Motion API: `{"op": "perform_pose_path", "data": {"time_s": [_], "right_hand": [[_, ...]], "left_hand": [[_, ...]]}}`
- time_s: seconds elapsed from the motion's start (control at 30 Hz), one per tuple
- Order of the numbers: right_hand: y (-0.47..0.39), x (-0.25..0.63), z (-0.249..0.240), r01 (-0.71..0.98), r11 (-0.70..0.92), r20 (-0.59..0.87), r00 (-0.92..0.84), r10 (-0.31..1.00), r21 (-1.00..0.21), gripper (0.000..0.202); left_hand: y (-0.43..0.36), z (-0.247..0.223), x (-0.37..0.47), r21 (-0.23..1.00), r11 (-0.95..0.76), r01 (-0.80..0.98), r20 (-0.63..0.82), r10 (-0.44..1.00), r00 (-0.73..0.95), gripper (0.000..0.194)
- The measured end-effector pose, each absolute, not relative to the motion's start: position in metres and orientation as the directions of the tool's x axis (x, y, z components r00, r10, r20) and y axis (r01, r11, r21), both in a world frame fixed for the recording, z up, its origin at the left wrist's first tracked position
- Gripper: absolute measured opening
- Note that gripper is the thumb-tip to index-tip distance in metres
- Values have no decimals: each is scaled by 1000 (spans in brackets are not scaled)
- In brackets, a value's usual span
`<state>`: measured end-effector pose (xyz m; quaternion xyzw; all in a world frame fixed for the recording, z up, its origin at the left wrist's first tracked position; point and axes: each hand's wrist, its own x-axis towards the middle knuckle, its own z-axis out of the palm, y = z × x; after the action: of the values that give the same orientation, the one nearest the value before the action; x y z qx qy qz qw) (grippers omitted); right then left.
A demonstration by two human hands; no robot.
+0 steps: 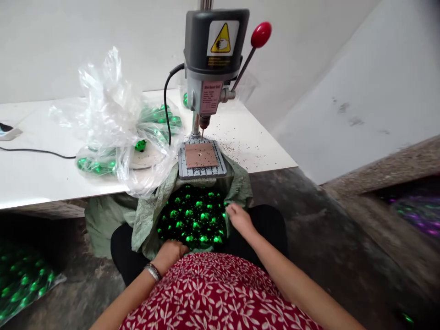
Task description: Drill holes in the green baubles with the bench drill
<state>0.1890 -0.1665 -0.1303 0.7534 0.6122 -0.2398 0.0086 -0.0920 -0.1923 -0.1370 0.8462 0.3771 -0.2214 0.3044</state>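
Several shiny green balls fill a green cloth spread across my lap. My left hand rests on the near edge of that cloth, knuckles up, fingers curled at the pile; what it holds is hidden. My right hand reaches into the pile's right side, fingers bent down among the balls. A small bench drill with a red-knobbed lever stands on the white table just above the lap, its bit over a brown pad on the base plate.
A crumpled clear plastic bag with more green balls lies left of the drill. A black cable runs across the table. Drill dust speckles the table to the right. Another bag of green balls sits on the floor at left.
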Motion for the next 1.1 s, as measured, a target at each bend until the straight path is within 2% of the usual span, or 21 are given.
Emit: {"op": "perform_pose_path", "data": {"time_s": [0.1, 0.17, 0.27, 0.33, 0.43, 0.5, 0.6, 0.67, 0.8, 0.93, 0.97, 1.03, 1.1], "right_hand": [[-142, 185, -109, 913, -212, -303, 104, 947, -349, 37], [-141, 187, -96, 911, -173, -327, 45, 944, -375, 37], [-161, 197, -86, 928, -126, -411, -32, 911, -351, 38], [-176, 207, -87, 951, -87, -457, -61, 887, -297, 38], [-187, 215, -96, 976, -37, -490, -75, 868, -216, 39], [-185, 216, -101, 978, -18, -488, -87, 869, -208, 32], [-175, 225, -98, 972, -29, -446, -81, 891, -233, 34], [-175, 245, -89, 969, -50, -413, -56, 909, -243, 38], [-209, 304, -73, 964, -75, -416, -38, 908, -253, 33], [-249, 322, -71, 973, -127, -435, 31, 900, -193, 23], [-253, 314, -69, 977, -150, -403, 76, 912, -154, 27], [-251, 288, -62, 984, -147, -278, 116, 954, -96, 50], [-240, 253, -56, 990, -32, -165, 10, 986, -135, 55]], "left_hand": [[-192, -148, -103, 474, -438, 764, -491, 589, 642, 30], [-194, -153, -106, 517, -419, 746, -411, 644, 646, 29], [-201, -155, -105, 615, -385, 688, -337, 661, 671, 24], [-207, -153, -100, 662, -307, 684, -364, 666, 651, 23], [-207, -144, -86, 632, -95, 769, -427, 786, 448, 32], [-199, -135, -72, 601, 15, 799, -410, 864, 292, 34], [-186, -119, -54, 586, 72, 807, -363, 914, 182, 30], [-188, -107, -55, 599, 60, 798, -328, 928, 177, 28], [-226, -82, -92, 652, -134, 746, -315, 847, 428, 23], [-244, -64, -112, 610, -104, 785, -490, 729, 478, 26], [-240, -62, -107, 582, -107, 806, -528, 705, 474, 30], [-222, -60, -87, 538, -156, 829, -570, 657, 493, 49], [-202, -60, -62, 511, -216, 832, -607, 594, 528, 61]]}}
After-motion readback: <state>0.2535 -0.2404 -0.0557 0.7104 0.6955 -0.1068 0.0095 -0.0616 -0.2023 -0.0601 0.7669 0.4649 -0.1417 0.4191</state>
